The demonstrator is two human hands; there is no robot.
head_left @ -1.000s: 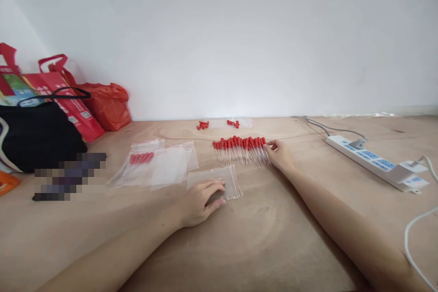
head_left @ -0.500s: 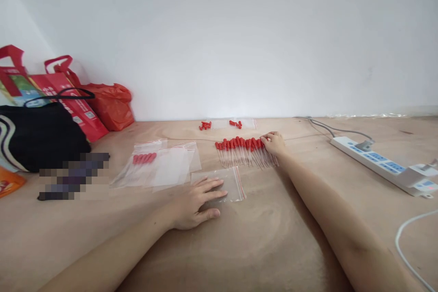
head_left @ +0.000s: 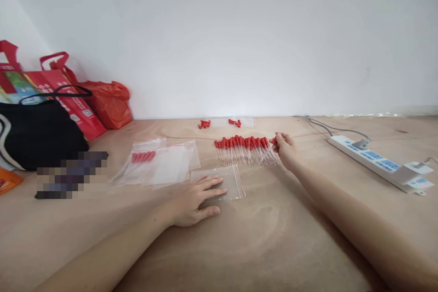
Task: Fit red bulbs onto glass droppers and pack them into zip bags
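At left, red-bulbed droppers [head_left: 143, 157] lie inside a zip bag [head_left: 146, 144]. The left hand [head_left: 196, 200], spread wide, rests upon a flat bag [head_left: 232, 183]. Next is a dropper row [head_left: 237, 142]; near its right end, the right hand [head_left: 286, 149] pinches a single dropper [head_left: 268, 151] (by the red bulb).

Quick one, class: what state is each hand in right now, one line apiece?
Left hand: open, resting on a clear zip bag.
Right hand: closed, pinching one red-topped dropper.
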